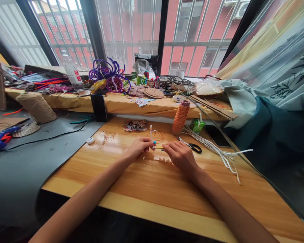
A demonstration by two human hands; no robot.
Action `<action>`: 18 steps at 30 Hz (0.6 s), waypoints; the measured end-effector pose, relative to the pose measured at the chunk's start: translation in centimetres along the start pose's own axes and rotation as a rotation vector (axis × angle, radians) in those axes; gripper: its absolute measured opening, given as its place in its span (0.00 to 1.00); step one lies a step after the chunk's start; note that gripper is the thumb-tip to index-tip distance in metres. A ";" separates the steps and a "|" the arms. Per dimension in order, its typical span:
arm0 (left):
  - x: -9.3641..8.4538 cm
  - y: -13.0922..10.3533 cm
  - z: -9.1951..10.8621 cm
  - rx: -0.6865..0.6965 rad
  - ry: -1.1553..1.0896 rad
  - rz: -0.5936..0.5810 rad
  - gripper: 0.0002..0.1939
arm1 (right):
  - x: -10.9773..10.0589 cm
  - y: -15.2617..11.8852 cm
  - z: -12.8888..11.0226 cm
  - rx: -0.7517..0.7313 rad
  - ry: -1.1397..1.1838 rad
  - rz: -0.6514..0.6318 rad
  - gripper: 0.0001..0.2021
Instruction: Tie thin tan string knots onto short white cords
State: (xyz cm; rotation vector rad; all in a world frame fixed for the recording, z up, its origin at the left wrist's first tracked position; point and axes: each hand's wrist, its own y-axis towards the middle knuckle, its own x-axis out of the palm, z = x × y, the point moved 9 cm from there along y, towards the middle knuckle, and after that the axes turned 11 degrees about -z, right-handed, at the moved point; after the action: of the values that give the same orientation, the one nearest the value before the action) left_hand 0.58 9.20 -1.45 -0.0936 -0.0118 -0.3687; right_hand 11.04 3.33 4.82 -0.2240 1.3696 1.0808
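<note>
Over the middle of the wooden table (142,189), my left hand (140,147) pinches a small white twisted cord piece (151,132) that sticks up above the fingers, with a bit of blue at the fingertips. Close on its right, my right hand (178,153) is closed on a thin yellow stick-like tool (158,147), whose tip meets the white piece. Black-handled scissors (195,147) lie just beyond my right hand. Behind the hands sits a clear box of beads (135,125).
An orange thread cone (180,118), a green carton (197,125) and white cords (218,148) stand or lie at the right. Loose brown threads (106,137) and a round white lid (90,141) are at the left. A phone (99,108) leans against the cluttered ledge.
</note>
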 end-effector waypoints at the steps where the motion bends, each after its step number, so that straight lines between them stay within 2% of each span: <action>1: 0.0 0.0 -0.2 -0.008 -0.006 -0.002 0.11 | 0.0 0.0 0.0 -0.002 0.002 0.000 0.10; 9: -0.1 0.4 -1.0 -0.025 -0.028 -0.032 0.11 | 0.0 0.1 -0.1 -0.009 -0.013 -0.013 0.10; 18: 0.8 0.6 -1.5 -0.050 -0.099 -0.118 0.13 | 0.1 0.0 -0.1 -0.015 -0.041 -0.006 0.10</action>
State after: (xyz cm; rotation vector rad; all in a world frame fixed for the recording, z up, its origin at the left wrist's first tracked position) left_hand 1.52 9.36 -2.97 -0.1606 -0.1066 -0.4826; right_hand 11.01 3.31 4.74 -0.2152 1.3242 1.0854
